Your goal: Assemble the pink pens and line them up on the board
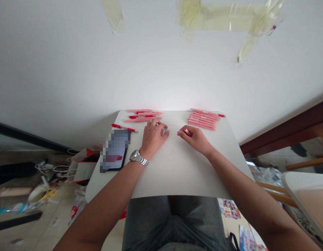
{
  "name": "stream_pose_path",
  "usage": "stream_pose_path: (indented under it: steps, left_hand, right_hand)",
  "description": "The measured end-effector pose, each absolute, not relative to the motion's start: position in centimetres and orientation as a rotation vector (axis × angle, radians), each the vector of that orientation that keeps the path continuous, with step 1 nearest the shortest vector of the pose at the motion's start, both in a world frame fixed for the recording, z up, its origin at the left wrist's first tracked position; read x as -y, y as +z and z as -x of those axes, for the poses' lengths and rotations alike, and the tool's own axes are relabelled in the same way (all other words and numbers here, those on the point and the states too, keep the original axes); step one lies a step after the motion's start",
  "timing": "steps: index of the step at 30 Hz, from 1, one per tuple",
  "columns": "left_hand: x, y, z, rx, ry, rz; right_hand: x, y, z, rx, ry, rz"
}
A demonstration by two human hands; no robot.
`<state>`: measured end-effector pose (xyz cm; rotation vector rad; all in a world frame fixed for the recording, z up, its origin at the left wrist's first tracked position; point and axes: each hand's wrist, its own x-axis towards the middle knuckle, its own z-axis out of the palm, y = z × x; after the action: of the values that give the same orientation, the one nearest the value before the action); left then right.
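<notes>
My right hand (194, 137) is closed around a red pen (187, 131), whose end sticks out between the curled fingers; the rest of it is hidden in the fist. To its left, my left hand (154, 135) rests low over the table with bent fingers. A small greyish thing (163, 131) shows between its thumb and forefinger, too small to name. Just beyond the left hand lie loose pink and red pens (143, 119) in a scattered group. A row of pink pens (203, 119) lies side by side beyond my right hand. One red pen (124, 128) lies apart at the left.
The white table (177, 174) stands against a white wall (161, 69) with strips of yellowed tape. A phone (115, 150), partly pixelated, lies on the table's left side. Cables, a cup (38, 193) and bags clutter the floor at left. A white chair (307, 188) stands at right.
</notes>
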<state>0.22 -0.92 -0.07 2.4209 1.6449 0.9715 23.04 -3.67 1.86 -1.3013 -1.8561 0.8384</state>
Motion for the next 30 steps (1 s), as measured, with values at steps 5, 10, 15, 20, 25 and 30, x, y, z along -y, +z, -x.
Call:
stream_pose_path:
  steps: [5, 10, 15, 20, 25, 30]
  left_hand:
    - [0.83, -0.39, -0.01, -1.641, 0.970, -2.417]
    - [0.73, -0.49, 0.13, -1.649, 0.956, -2.419]
    - [0.72, -0.40, 0.18, -1.657, 0.945, -2.417]
    - [0.82, -0.21, 0.16, -1.654, 0.941, -2.410]
    - [1.03, 0.01, 0.14, -1.641, 0.941, -2.403]
    - [1.09, 0.05, 0.13, -1.632, 0.948, -2.393]
  right_hand:
    - [3.74, 2.00, -23.02, 1.854, 0.843, 1.305]
    - [3.73, 2.03, -23.01, 1.851, 0.842, 1.309]
    - [3.74, 2.02, -23.01, 1.860, 0.840, 1.295]
    - [3.74, 2.09, -22.99, 1.859, 0.838, 1.290]
    - [3.73, 2.03, -23.04, 1.859, 0.840, 1.293]
    - [3.71, 1.99, -23.08, 1.863, 0.845, 1.294]
